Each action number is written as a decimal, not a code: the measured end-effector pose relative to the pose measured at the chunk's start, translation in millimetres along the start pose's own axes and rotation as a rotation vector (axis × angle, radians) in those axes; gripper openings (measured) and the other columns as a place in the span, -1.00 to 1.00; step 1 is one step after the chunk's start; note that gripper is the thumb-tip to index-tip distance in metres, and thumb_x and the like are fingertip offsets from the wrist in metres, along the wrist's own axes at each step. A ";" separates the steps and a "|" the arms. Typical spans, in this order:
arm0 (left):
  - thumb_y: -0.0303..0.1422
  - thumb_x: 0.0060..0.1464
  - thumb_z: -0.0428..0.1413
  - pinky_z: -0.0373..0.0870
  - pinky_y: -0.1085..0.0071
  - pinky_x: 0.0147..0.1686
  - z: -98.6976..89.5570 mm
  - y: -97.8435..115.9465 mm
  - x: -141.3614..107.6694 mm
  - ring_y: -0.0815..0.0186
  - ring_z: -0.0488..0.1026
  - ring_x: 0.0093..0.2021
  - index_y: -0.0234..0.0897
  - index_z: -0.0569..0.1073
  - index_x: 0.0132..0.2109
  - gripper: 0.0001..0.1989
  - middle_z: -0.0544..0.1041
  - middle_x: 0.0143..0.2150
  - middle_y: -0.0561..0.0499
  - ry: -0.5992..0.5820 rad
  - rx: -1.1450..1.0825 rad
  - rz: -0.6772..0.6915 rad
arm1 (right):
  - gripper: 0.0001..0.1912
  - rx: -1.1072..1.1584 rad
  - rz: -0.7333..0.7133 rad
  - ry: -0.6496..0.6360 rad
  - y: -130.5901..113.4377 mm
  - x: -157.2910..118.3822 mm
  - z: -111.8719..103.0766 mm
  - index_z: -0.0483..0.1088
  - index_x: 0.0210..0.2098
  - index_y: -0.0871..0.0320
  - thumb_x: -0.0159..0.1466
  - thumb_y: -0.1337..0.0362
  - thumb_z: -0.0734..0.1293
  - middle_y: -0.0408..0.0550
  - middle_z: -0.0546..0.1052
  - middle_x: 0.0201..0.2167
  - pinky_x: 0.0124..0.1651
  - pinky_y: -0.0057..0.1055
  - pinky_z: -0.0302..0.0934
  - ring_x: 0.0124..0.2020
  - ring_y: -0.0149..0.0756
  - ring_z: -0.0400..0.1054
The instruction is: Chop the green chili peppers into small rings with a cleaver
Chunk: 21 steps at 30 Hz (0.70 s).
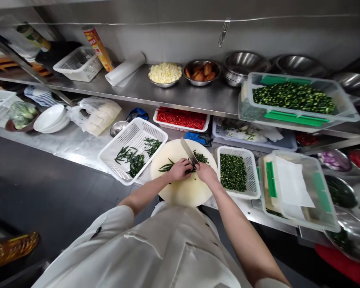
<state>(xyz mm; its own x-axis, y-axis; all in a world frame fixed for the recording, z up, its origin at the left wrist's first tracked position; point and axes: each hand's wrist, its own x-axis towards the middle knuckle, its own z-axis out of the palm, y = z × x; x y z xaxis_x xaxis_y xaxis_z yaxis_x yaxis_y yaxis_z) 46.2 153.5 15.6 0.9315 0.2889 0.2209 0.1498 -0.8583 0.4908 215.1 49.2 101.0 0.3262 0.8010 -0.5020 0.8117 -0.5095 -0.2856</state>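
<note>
On a round cutting board (pixel 180 192) my right hand (pixel 205 173) grips a knife (pixel 188 151) whose blade points away from me. My left hand (pixel 180 169) has its fingers curled over long green peppers (pixel 167 165), pressing them to the board just left of the blade. Chopped green bits (pixel 201 157) lie beyond the knife on the right. Left of the board a white perforated basket (pixel 108 159) holds several whole green peppers (pixel 135 165). To the right, another white basket (pixel 253 172) is filled with chopped green pieces (pixel 233 172).
A clear bin (pixel 321 200) with white paper stands far right. Behind the board sits a tray of red chillies (pixel 181 119). The shelf above carries a bin of chopped greens (pixel 294 98), metal bowls (pixel 246 64) and a plastic roll (pixel 126 70). White bowls (pixel 51 118) stand left.
</note>
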 end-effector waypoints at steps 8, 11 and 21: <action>-0.34 0.27 0.17 0.35 0.09 0.25 0.0 -4.4 -1.6 0.06 0.39 0.11 -0.20 0.54 -0.04 -0.85 0.50 0.01 -0.16 -0.016 -0.037 0.021 | -0.58 -0.002 0.052 -0.005 -9.3 -2.3 2.6 0.52 0.15 0.18 0.59 0.14 0.13 0.24 0.64 0.08 0.09 -0.30 0.28 0.10 -0.04 0.55; -0.31 0.31 0.13 0.35 0.09 0.27 -0.2 -5.7 -3.7 0.05 0.39 0.12 -0.19 0.55 -0.01 -0.84 0.50 0.04 -0.16 -0.026 -0.054 0.019 | -0.57 -0.009 0.046 0.009 -11.6 -3.9 3.2 0.53 0.14 0.16 0.59 0.10 0.13 0.24 0.64 0.09 0.09 -0.29 0.28 0.11 -0.02 0.55; -0.28 0.35 0.12 0.34 0.05 0.27 -5.0 -8.7 -11.9 0.03 0.38 0.13 -0.18 0.58 -0.01 -0.82 0.49 0.06 -0.17 -0.029 -0.101 0.042 | -0.54 -0.017 0.097 0.010 -23.2 -10.1 9.3 0.53 0.17 0.18 0.59 0.08 0.12 0.26 0.64 0.09 0.09 -0.30 0.29 0.11 -0.03 0.54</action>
<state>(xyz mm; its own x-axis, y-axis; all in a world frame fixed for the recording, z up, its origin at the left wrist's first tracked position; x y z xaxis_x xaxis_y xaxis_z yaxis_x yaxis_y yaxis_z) 32.2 159.6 12.9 0.9457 0.2399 0.2194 0.0777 -0.8220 0.5642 188.4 50.1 105.1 0.4087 0.7512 -0.5184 0.7839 -0.5798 -0.2221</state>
